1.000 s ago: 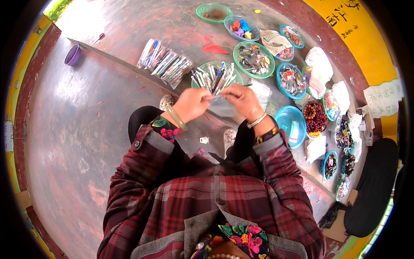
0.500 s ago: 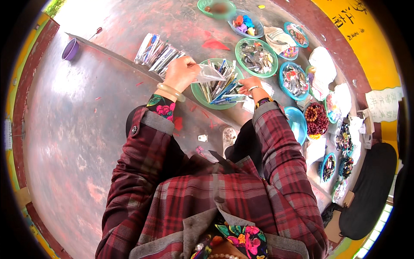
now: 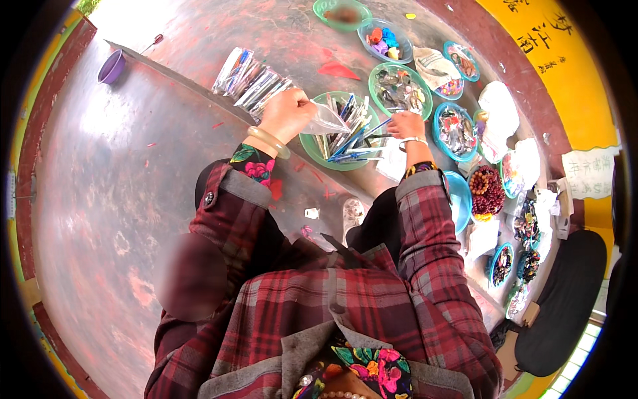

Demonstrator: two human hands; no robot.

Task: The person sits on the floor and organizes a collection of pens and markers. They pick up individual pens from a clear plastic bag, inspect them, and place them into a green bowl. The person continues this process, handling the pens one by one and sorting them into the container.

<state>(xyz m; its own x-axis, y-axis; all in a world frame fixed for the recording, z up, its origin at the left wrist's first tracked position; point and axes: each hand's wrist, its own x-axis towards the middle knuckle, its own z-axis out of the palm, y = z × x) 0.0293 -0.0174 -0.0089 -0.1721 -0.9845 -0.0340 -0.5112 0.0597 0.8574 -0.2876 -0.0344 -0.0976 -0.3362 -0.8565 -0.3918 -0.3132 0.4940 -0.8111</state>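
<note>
My left hand (image 3: 286, 114), with a pale bangle at its wrist, is closed on a small clear plastic bag (image 3: 327, 120). The bag hangs over the left part of a green basin (image 3: 308, 147) full of loose pens (image 3: 345, 151). At the basin's right edge my right hand (image 3: 407, 125) pinches a pen (image 3: 380, 136) by one end, its length pointing left over the basin. Just below that hand lies a stack of white, partly clear bags (image 3: 392, 163). A row of bagged pens (image 3: 251, 83) lies on the ledge beyond my left hand.
More basins stand to the right: one of shiny packets (image 3: 401, 91), a blue one of small packets (image 3: 456, 130), and one of beads (image 3: 486, 191). Artificial flowers (image 3: 384, 43) fill a far basin. A purple bowl (image 3: 111, 67) sits far left, by a raised floor edge.
My right hand has lifted slightly away and to the right, drawing a pen up from the basin's edge. The left hand keeps the bag nearly in place. The view has shifted a little.
</note>
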